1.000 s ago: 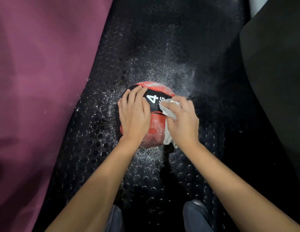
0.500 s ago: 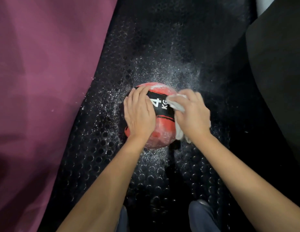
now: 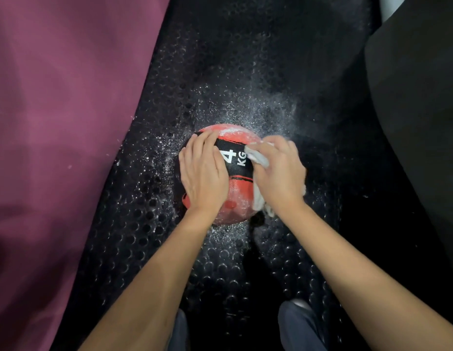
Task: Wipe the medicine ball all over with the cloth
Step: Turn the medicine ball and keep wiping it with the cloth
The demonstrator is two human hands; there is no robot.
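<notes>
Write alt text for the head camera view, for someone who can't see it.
Seen from above, a right hand presses a white cloth against a red and black ball marked 4 KG, while the left hand lies flat on the ball. The ball sits on a black studded mat dusted with white powder.
</notes>
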